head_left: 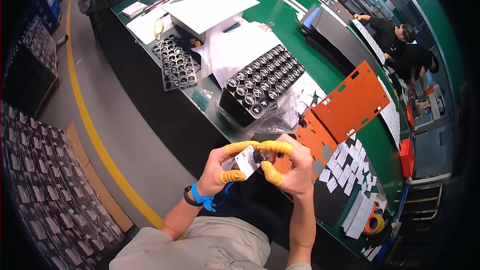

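In front of my body, my left hand [216, 169] pinches a small white square board [246, 163] between thumb and index finger. My right hand [296, 171] grips a dark, rounded part [268, 156] with a black end that touches or nearly touches the board's right edge. Yellow covers sit on the thumbs and index fingers, and the two index fingertips meet above the pieces. Just beyond my right hand lies an orange fixture plate [320, 137] with cut-outs, joined to a larger tilted orange panel [352, 101].
A black tray [239, 106] of round lens-like parts stands beyond my hands on clear plastic. Farther left are a tray of rings [166, 74] and a white box lid [212, 7]. Many white boards [345, 165] lie on the right. Other people work across the table.
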`<state>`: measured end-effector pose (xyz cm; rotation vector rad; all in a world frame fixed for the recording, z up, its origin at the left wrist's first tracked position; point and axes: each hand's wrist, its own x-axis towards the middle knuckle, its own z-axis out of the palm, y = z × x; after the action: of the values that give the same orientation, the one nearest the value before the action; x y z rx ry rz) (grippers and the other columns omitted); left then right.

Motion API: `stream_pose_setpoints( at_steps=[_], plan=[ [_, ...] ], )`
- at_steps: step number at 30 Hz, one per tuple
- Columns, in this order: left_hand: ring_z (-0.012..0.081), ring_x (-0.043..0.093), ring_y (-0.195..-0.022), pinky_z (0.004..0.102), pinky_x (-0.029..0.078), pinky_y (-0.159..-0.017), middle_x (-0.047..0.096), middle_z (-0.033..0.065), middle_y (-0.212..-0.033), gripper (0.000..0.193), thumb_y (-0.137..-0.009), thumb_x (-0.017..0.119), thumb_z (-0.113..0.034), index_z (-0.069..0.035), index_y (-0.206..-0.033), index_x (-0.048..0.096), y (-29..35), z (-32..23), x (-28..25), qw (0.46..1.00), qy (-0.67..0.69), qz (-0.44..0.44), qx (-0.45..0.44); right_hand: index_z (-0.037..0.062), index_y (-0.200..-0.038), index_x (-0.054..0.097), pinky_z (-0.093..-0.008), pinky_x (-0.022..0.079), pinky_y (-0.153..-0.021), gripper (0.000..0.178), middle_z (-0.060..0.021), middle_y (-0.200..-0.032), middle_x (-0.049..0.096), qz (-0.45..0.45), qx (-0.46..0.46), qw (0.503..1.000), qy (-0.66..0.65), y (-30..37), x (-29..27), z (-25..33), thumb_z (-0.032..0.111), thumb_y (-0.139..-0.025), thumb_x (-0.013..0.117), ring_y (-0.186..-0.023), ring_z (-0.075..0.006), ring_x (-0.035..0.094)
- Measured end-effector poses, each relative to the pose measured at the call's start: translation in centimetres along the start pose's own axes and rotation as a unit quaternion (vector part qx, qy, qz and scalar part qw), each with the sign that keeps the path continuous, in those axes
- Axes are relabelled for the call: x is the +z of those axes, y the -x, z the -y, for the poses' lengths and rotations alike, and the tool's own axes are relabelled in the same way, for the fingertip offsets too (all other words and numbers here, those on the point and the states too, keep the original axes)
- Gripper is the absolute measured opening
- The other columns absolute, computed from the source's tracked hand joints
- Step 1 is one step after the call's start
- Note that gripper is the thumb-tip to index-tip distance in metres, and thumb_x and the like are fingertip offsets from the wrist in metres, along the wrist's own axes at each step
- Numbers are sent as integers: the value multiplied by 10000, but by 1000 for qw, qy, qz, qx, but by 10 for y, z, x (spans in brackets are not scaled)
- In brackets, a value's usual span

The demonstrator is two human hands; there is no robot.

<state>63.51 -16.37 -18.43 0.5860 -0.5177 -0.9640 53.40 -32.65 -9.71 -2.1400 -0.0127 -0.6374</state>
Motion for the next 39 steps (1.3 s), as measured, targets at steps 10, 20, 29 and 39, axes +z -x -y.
stream_pose_setpoints(
  at_steps=[10,20,29,39],
  plan=[
    [123,621,-1115,281,480,-988,669,73,-1243,796,-730,931,-216,30,-1390,561,3,-6,23,996,-87,-18,6,40,-1106,734,-263,433,-539,393,-30,-723,560,-13,6,998,54,29,-8,9,34,-719,800,-598,-130,561],
    [145,670,-969,286,528,-842,709,85,-1130,691,-708,928,-145,-26,-1326,644,7,-2,51,916,-374,-54,136,2,-1091,721,-268,444,-615,285,-40,-736,541,-33,93,994,-45,43,-20,20,-5,-806,726,-662,-133,534],
    [232,698,-941,320,554,-811,720,121,-1104,649,-685,924,-135,-28,-1276,679,8,9,62,846,-478,-58,228,-25,-1086,718,-266,497,-663,255,-70,-801,613,-39,115,992,-32,52,-28,25,8,-834,721,-712,-144,606],
    [168,679,-997,294,530,-881,714,100,-1133,727,-695,926,-122,-12,-1346,621,12,17,62,907,-394,-52,141,10,-1091,718,-284,441,-573,292,-54,-736,549,-63,101,992,31,60,-25,33,5,-801,754,-610,-149,538]
  ],
)
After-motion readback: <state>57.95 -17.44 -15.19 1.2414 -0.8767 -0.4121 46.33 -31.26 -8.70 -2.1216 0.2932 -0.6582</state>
